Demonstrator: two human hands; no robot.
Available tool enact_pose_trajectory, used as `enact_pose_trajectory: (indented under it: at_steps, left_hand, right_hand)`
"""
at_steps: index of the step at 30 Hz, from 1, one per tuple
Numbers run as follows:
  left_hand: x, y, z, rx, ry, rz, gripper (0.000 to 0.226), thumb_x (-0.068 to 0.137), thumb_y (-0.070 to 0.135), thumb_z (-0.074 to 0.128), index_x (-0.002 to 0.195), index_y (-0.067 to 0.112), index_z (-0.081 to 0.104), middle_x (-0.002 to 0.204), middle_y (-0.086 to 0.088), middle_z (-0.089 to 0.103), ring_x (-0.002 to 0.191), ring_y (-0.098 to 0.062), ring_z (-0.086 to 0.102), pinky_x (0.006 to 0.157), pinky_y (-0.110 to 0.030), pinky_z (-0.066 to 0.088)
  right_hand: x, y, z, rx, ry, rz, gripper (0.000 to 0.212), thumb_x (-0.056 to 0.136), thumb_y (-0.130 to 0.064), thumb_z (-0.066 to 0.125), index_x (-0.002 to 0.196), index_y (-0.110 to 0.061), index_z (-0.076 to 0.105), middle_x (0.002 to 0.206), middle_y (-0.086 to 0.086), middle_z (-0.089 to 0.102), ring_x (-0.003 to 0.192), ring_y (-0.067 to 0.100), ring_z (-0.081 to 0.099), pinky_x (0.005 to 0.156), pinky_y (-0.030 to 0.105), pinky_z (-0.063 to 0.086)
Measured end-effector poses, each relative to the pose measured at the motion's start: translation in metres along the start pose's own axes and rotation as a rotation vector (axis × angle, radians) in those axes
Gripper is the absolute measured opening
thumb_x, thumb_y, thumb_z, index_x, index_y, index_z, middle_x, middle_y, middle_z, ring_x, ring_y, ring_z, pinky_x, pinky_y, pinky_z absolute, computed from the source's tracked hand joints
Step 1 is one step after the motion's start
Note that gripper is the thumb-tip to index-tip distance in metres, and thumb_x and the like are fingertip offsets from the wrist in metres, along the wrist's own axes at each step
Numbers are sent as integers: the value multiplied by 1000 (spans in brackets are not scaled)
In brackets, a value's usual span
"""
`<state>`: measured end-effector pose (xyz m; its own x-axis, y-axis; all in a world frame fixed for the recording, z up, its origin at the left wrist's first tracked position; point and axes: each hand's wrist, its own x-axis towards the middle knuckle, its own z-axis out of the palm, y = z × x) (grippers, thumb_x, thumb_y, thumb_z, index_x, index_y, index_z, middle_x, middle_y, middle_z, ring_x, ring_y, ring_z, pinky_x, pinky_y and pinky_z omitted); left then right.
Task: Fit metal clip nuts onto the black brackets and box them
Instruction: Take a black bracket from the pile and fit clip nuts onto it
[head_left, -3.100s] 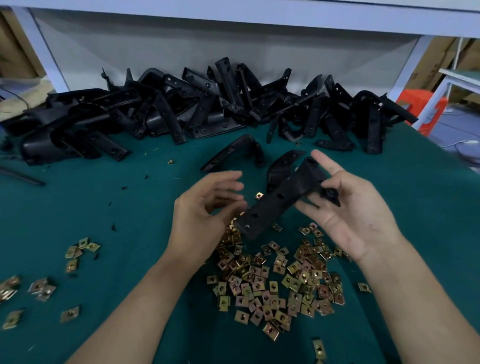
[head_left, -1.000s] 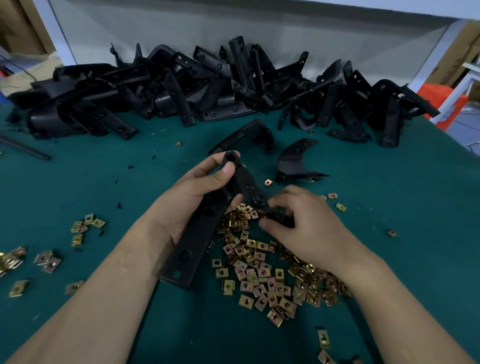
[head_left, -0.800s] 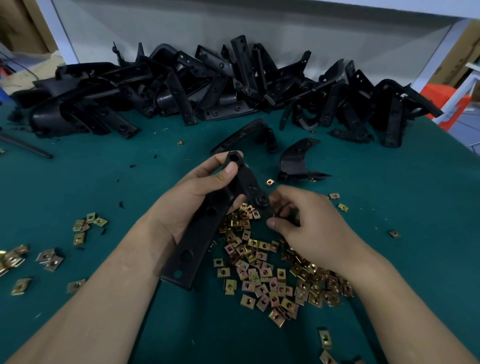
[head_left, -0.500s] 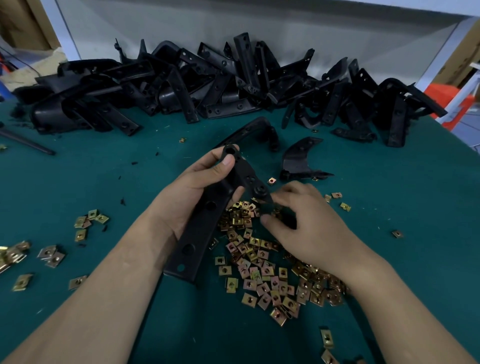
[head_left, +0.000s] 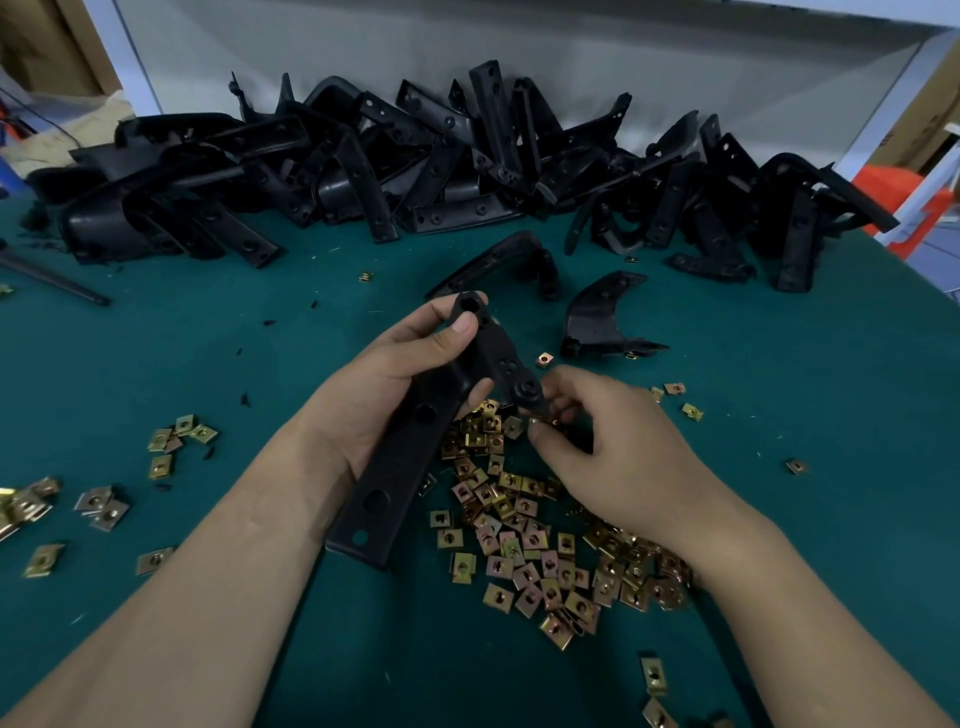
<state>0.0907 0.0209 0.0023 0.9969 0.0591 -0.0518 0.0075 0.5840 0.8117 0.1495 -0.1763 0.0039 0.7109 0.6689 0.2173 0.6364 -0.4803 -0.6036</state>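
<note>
Holding bracket (head_left: 410, 457), left hand (head_left: 384, 384); right hand (head_left: 618, 457) seemingly pinching clip nut (head_left: 533, 421)

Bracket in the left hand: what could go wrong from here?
1. The right hand pinches what looks like a clip nut at the bracket tab; a slip may drop it into the loose nut pile below.
2. The left hand grips only the bracket's upper half, so pushing may swing its free lower end.
3. Right-hand fingers hide the tab, so a crooked seat could pass unseen.
</note>
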Motion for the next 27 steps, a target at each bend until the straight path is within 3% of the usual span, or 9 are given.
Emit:
enact_pose_trajectory:
  at_steps: [8, 12, 19, 22, 27]
  left_hand:
    - [-1, -2, -2, 55, -94, -15, 27, 88, 20, 68, 115, 17, 67, 98, -7, 70, 75, -16, 71, 68, -24, 58]
    - [-2, -5, -1, 97, -173, -53, 26, 89, 18, 65, 114, 21, 72, 96, -5, 73, 84, -17, 73, 72, -26, 59]
    - [-2, -7, 2, 95, -246, -58, 28, 86, 18, 66, 113, 22, 73, 100, -5, 73, 85, -16, 72, 73, -27, 59]
    - [-2, -7, 1, 101, -266, -65, 27, 87, 19, 66, 112, 24, 73, 99, -3, 73, 86, -15, 72, 77, -27, 60]
    - [-1, -8, 0, 123, -283, -75, 27, 87, 21, 66, 114, 26, 73, 106, -2, 73, 94, -17, 72, 81, -28, 60]
  right_hand:
    - [2, -10, -21, 694, 13, 201, 28, 89, -2, 69, 102, -24, 80, 101, -3, 76, 96, 12, 69, 90, 25, 54]
    - [3, -14, -29, 1077, 7, 261, 25, 70, -16, 75, 94, -21, 80, 89, 0, 73, 83, 8, 68, 72, 15, 53]
    - [2, -14, -27, 1120, 10, 277, 27, 70, -15, 74, 95, -19, 82, 91, 1, 75, 84, 5, 68, 72, 14, 52]
    - [2, -13, -25, 1030, 19, 252, 26, 73, -19, 74, 98, -22, 80, 88, -2, 72, 82, 5, 66, 73, 16, 52]
    - [1, -16, -19, 841, 49, 230, 14, 79, -32, 70, 83, -22, 79, 79, -2, 73, 73, 6, 63, 71, 20, 54]
